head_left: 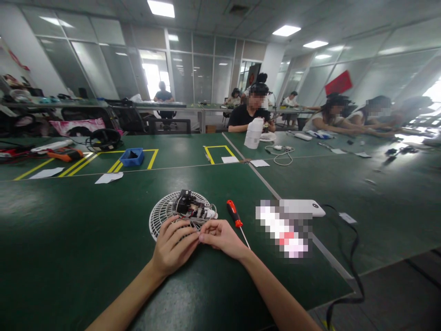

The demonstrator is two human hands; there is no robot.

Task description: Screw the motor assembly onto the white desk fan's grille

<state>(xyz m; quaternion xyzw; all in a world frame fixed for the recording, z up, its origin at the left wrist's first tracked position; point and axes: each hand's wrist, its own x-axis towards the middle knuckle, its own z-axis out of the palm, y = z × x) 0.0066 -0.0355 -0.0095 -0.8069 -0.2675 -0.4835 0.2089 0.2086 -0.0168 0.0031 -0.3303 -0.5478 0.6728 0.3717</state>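
Green mat table point(69, 239), head view: one white fan grille point(161, 216) lies flat, so the one motor block point(193, 208) sits steady on top. Left hand point(172, 246) rests curled on the grille's near edge; right hand point(220, 236) pinches something small beside it, what exactly I cannot tell. One red screwdriver point(234, 216) lies just right, within reach. One white phone point(303, 208) further right.

— What else do you have on the green table point(86, 239)?
— I see a blue tray point(131, 157), loose paper slips point(109, 177), a white bottle point(253, 133) and a coiled cable point(280, 155). People sit working opposite.
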